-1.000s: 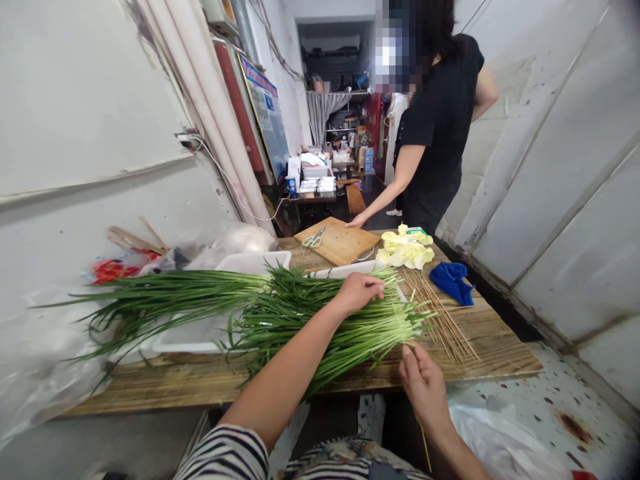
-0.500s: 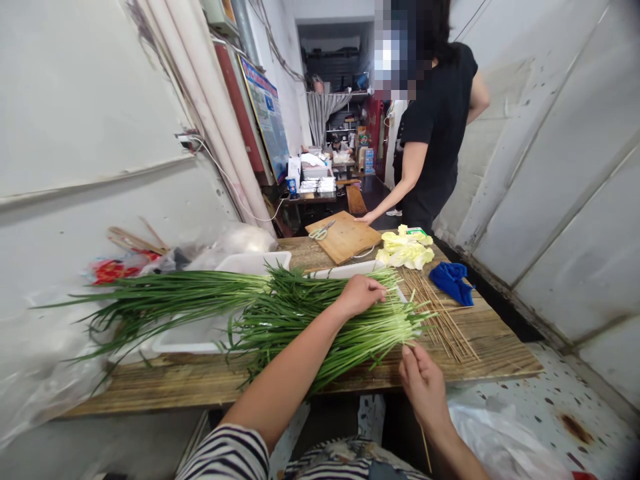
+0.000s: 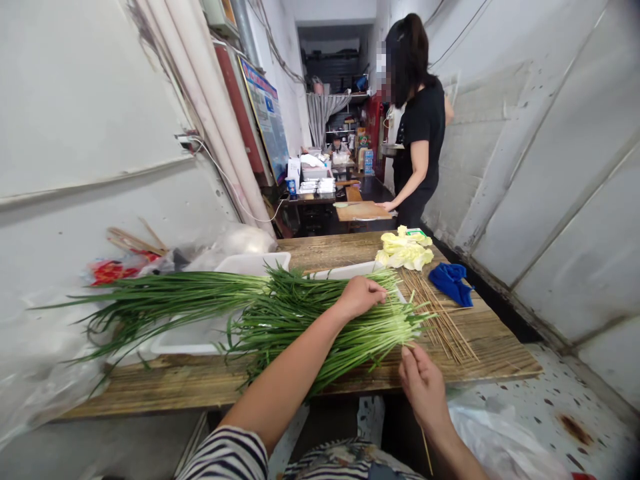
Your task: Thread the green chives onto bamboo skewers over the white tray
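A thick pile of garlic chives [image 3: 300, 310] lies across the table, pale stem ends to the right and green leaves to the left. My left hand [image 3: 361, 297] rests over the stems, its fingertips pinched together on chive stalks at the far side of the pile. Close to the near stem ends, my right hand [image 3: 423, 379] is closed around a thin bamboo skewer [image 3: 427, 450]. The skewer's lower end sticks out below that hand, and its tip meets the stem ends. More loose skewers [image 3: 445, 323] are spread on the wood just right of the pile.
White plastic trays [image 3: 260, 263] sit under the chives on the wooden table [image 3: 500, 353]. Pale cabbage leaves [image 3: 404, 249] and a blue cloth [image 3: 451, 283] lie at the right. Clear plastic bags [image 3: 45, 347] bunch at the left. Beyond, a person [image 3: 420, 140] carries a cutting board [image 3: 367, 211].
The other person has stepped back from the table, taking the cutting board off its far edge. My hands have hardly moved.
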### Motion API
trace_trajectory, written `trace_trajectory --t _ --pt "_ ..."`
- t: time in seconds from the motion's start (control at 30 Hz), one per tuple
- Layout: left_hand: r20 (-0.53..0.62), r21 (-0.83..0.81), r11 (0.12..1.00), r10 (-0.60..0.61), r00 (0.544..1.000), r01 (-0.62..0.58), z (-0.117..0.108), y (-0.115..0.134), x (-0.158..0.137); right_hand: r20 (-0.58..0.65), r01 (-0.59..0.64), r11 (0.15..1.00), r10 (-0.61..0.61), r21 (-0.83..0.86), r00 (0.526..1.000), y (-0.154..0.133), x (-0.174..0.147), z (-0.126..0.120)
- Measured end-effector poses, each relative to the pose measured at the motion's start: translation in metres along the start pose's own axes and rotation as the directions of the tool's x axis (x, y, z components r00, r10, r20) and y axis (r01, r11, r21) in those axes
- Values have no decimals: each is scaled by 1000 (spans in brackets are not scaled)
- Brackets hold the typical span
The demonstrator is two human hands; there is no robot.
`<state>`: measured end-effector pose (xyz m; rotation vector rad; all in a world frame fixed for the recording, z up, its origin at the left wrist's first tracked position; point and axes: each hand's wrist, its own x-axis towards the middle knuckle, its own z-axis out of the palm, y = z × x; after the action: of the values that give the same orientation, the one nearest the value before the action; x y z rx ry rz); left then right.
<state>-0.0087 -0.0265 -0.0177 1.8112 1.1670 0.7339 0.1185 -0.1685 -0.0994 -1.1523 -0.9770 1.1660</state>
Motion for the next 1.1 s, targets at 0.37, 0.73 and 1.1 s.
trace_trajectory --t 0.37,0.73,1.1 --pt "-19 2 1000 -20 1000 20 0 2 -1 -12 1 1000 -2 -23 1000 -1 -1 -1" --pt "-24 51 999 5 1000 -4 0 -2 1 -10 -5 1000 5 -5 1000 2 -1 -2" --pt "-17 131 991 11 1000 -8 -1 2 -2 5 -20 1000 19 20 1000 1 -2 -2"
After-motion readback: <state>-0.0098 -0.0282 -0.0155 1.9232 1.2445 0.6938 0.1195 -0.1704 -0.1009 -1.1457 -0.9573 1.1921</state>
